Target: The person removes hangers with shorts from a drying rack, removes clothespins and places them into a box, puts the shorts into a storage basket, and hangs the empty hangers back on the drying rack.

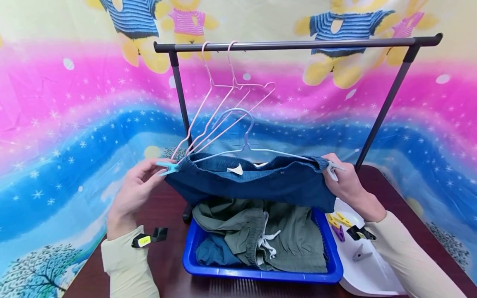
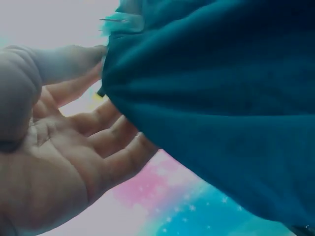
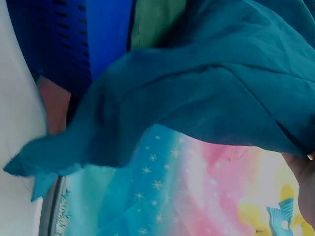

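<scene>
Dark blue elastic-waisted shorts (image 1: 253, 186) are held up by both hands, with a light blue wire hanger (image 1: 244, 142) inside the waistband. At the left end of the waistband, my left hand (image 1: 136, 188) pinches a light blue clothespin (image 1: 169, 167) between thumb and index finger; the other fingers are loosely extended in the left wrist view. My right hand (image 1: 344, 184) grips the waistband's right end, beside a pale grey clothespin (image 1: 333, 169). Its fingertips are hidden behind the cloth. The right wrist view shows the shorts (image 3: 197, 103) draping down.
Beneath the shorts, a blue basket (image 1: 261, 276) holds green drawstring shorts (image 1: 298, 240) and blue cloth (image 1: 216, 250). A white tray (image 1: 369, 273) with several clothespins (image 1: 337, 231) stands at right. Two pink hangers (image 1: 231, 82) hang on the dark rack (image 1: 298, 44) behind.
</scene>
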`<state>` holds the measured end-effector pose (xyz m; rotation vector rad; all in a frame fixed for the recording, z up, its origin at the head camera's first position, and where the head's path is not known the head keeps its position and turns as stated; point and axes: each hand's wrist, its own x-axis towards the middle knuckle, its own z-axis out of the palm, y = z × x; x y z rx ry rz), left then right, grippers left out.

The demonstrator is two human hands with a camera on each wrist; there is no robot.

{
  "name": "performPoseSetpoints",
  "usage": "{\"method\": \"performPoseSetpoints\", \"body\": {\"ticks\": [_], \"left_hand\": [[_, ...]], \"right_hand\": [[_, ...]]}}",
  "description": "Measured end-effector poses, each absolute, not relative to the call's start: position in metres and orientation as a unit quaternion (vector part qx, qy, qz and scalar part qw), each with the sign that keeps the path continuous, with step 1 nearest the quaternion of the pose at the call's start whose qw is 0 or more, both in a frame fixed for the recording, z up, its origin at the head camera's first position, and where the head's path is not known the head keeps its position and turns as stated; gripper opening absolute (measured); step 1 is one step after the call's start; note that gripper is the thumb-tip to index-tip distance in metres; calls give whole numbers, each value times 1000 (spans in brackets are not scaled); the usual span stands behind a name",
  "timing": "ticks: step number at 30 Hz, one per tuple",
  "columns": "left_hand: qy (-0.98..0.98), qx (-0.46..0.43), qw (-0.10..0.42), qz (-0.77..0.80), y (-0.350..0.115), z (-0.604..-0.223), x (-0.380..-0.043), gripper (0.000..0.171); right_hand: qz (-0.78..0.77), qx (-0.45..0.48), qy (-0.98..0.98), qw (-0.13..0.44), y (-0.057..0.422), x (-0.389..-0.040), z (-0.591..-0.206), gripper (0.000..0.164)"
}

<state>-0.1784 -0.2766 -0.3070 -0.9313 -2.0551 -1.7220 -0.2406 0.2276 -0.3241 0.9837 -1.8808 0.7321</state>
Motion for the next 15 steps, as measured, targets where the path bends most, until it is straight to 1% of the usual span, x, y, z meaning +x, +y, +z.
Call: {"method": "performPoseSetpoints", "body": {"ticks": [3, 5, 10, 12, 15], "left_hand": [[-735, -328, 127, -580, -285, -311, -178, 28], [-761, -317, 121, -553, -290, -313, -176, 27], [-826, -285, 74, -481, -295, -314, -173, 22], [-839, -278, 54, -465, -295, -313, -173, 18], [-856, -274, 51, -435, -294, -311, -172, 8]], "right_hand": [[296, 390, -778, 394, 227, -241, -327, 36], [301, 381, -790, 374, 227, -240, -329, 28], [305, 383, -802, 342, 226, -236, -332, 17], [306, 388, -806, 326, 227, -232, -332, 18], [304, 381, -825, 287, 228, -226, -331, 25]]}}
